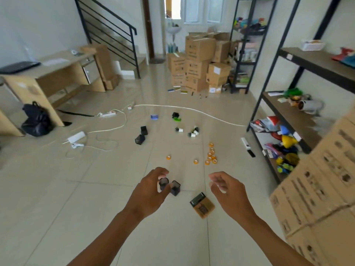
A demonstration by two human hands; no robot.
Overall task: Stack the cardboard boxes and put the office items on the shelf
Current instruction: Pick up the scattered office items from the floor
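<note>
reaching with the left hand (151,191), fingers curled over 2 mesh pen cups (169,186) without holding; right hand (228,191) loose, empty; a hasty grab could topple 1.

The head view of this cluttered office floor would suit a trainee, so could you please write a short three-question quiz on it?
1. True or false: the right hand holds the brown calculator.
2. Which hand is nearest the two black mesh pen cups? A) left hand B) right hand
3. Fill in: the small orange tape rolls lie on the ___.

Key
1. False: the right hand hovers with its fingers loosely curled, holding nothing, and the calculator lies on the tiled floor.
2. A
3. floor
</note>
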